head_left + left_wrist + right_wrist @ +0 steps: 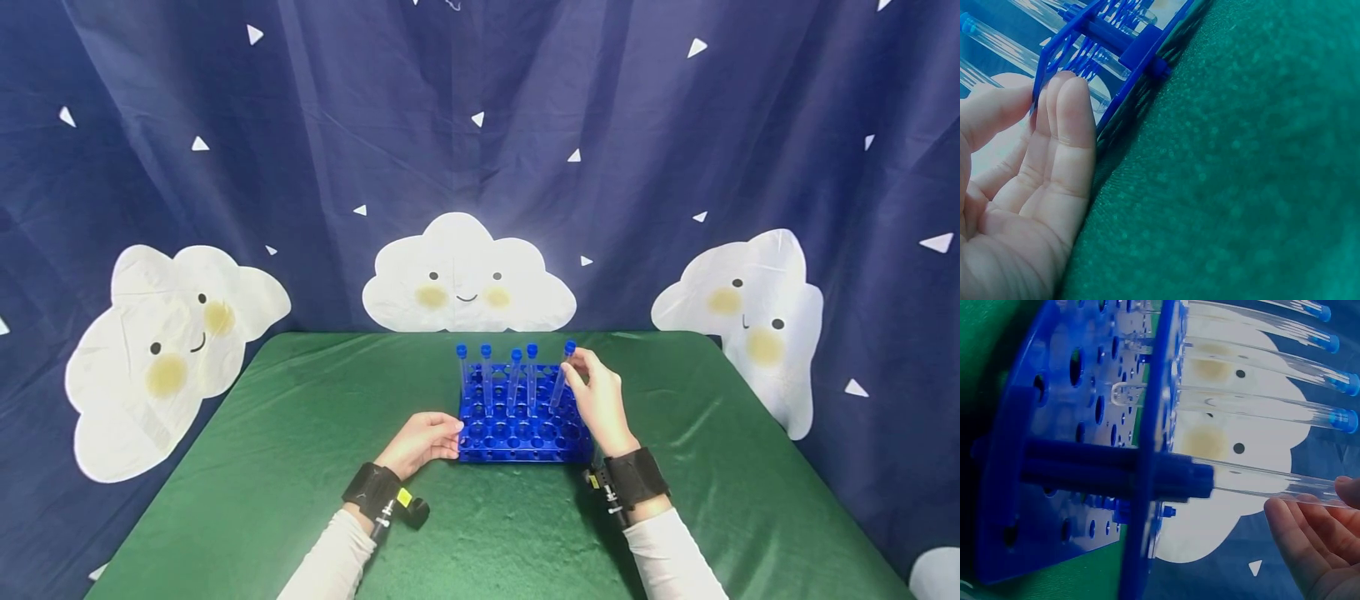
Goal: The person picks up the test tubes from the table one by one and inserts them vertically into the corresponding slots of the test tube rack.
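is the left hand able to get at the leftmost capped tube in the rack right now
Probably yes. The left hand rests against the rack at its near left edge, and nothing stands between it and the leftmost tube; the right hand is across the rack.

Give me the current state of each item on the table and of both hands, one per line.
Blue tube rack: flat on the green tablecloth, most holes unfilled.
Four capped tubes: standing in the rack's back rows.
Fifth capped tube: tilted, lower end in the rack, pinched near the top by the right hand.
Left hand: fingers straight, touching the rack's left edge.
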`<state>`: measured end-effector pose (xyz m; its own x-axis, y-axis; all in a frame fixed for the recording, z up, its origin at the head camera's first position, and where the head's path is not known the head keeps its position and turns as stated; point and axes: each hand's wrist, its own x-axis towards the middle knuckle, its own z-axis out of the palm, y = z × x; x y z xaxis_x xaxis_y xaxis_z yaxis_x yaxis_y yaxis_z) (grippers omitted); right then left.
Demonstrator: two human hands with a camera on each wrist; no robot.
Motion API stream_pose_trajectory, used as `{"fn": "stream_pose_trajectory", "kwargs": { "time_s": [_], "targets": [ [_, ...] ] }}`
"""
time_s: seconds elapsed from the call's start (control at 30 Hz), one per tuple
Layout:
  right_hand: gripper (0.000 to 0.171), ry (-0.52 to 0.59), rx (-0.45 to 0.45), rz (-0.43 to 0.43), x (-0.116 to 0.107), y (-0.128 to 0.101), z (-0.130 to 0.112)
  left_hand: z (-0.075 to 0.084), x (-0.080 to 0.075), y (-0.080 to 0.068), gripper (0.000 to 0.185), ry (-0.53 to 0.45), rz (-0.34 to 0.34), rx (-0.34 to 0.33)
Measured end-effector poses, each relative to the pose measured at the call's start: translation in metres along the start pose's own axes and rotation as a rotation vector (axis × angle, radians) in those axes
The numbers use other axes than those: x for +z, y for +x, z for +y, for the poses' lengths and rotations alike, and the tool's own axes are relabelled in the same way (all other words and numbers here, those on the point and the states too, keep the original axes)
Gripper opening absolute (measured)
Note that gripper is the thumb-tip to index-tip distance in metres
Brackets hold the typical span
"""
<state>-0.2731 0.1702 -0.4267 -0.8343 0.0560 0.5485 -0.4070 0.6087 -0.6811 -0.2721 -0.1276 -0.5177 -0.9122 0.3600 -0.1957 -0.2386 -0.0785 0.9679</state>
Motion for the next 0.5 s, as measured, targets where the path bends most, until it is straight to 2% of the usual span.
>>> {"fn": "stream_pose_trajectory", "kwargs": {
  "time_s": [0.5],
  "targets": [
    [0.025,-0.049,-0.027,-0.018,0.0060,-0.0002,0.0055,-0.0016,-0.0020,0.0021,0.015,-0.007,-0.005,-0.005]
  ]
}}
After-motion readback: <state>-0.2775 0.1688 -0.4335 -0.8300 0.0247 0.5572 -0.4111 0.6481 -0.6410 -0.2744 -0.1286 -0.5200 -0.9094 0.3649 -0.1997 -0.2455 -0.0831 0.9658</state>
